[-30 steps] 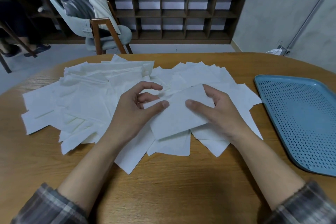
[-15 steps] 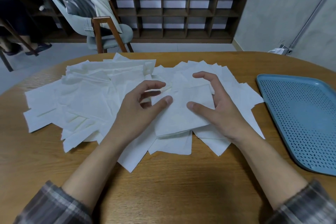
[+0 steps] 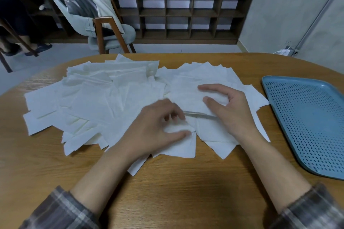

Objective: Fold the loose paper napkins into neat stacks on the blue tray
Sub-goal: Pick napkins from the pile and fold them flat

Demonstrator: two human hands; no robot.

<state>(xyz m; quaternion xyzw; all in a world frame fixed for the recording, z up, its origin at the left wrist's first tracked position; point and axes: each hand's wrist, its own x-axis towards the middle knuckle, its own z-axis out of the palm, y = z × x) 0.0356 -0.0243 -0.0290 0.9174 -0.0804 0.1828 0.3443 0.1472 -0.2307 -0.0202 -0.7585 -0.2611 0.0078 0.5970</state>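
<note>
Head view: left hand (image 3: 160, 126) is motion-blurred, but thumb and curled fingers look to pinch the near flap of a napkin (image 3: 188, 102). Right hand (image 3: 229, 111) lies palm down on the same napkin with fingers spread, pinning it and gripping nothing. A crease (image 3: 201, 115) shows between the hands. Judged from it, the napkin's long axis runs left-right, roughly along the table's (image 3: 167, 191) near edge and dipping slightly toward the right. Its far corner points at the far edge. It sits on top of the loose pile (image 3: 93, 98), mid-table, on the pile's right part. The tray (image 3: 305, 121) is at the right edge, well apart, with nothing stacked on it yet. Risks: paper puckers at the left thumb, so a sideways drag could skew the crease or tear the sheet. Sheets underneath are loose and could slide or come up with it.
</note>
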